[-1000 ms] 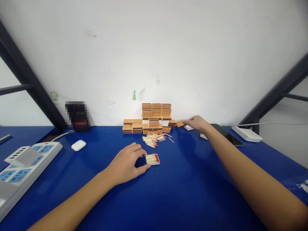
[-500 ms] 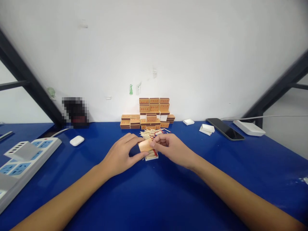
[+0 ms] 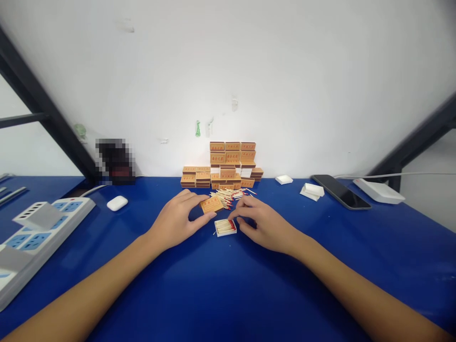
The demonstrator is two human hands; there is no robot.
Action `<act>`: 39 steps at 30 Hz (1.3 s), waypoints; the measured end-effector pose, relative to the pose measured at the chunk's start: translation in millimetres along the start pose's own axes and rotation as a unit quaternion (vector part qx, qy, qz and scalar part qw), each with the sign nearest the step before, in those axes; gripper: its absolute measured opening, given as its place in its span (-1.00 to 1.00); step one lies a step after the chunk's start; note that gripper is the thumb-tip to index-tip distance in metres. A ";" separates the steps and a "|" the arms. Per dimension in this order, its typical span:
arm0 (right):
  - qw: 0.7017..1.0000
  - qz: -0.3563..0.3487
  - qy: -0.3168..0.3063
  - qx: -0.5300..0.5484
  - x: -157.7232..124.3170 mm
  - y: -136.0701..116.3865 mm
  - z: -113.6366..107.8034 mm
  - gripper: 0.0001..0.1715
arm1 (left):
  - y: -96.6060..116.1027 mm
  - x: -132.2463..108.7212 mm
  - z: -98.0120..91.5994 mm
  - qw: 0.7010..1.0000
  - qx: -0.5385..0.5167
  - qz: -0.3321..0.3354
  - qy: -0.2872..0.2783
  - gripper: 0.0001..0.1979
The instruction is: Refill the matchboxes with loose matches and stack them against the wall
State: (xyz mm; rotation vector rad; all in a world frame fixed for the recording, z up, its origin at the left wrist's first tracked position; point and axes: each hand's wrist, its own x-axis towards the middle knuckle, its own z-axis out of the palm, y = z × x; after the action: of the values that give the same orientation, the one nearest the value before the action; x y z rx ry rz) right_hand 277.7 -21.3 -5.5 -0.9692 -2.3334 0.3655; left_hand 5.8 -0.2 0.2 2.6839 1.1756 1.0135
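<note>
An orange matchbox sleeve (image 3: 211,205) with red print is pinched between the thumb and fingers of my left hand (image 3: 178,216). Just below and to its right, a white matchbox tray (image 3: 225,233) lies on the blue table, filled with matches (image 3: 224,225) whose red heads point right. My right hand (image 3: 267,223) is at the tray's right end, thumb and fingers apart, with a fingertip at the match heads; I cannot tell whether it touches them. Behind the sleeve spreads a loose heap of matches (image 3: 228,195).
Stacked matchboxes (image 3: 232,156) stand against the wall. White trays (image 3: 312,191), a phone (image 3: 340,192) and a white flat box (image 3: 379,191) lie right. A white earbud case (image 3: 117,203) and a power strip (image 3: 67,213) are on the left.
The sleeve has moved off the tray to the upper left in my left hand, its printed face now showing. My right hand has let go of the sleeve and lowered to the tray.
</note>
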 end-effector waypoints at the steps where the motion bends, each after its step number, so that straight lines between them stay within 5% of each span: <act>1: 1.000 -0.005 -0.003 -0.009 -0.4 0.5 -0.4 -0.64 | 0.2 -0.3 0.0 1.000 -0.002 -0.004 -0.001 -0.61; 11: 0.994 -0.045 -0.039 -0.091 -4.4 -6.4 -6.3 -0.61 | 0.7 -2.0 -0.6 0.999 -0.009 -0.035 -0.031 -0.58; 39: 0.994 0.018 -0.080 -0.067 -6.6 -20.9 -11.5 -0.77 | 2.4 -1.7 -2.9 0.999 -0.004 -0.032 -0.034 -0.56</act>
State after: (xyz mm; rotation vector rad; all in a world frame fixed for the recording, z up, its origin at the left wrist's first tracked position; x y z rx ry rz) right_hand 276.8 -40.3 10.4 -1.0832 -2.5139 0.3141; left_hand 4.8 -3.6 2.3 2.6339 1.2338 0.9072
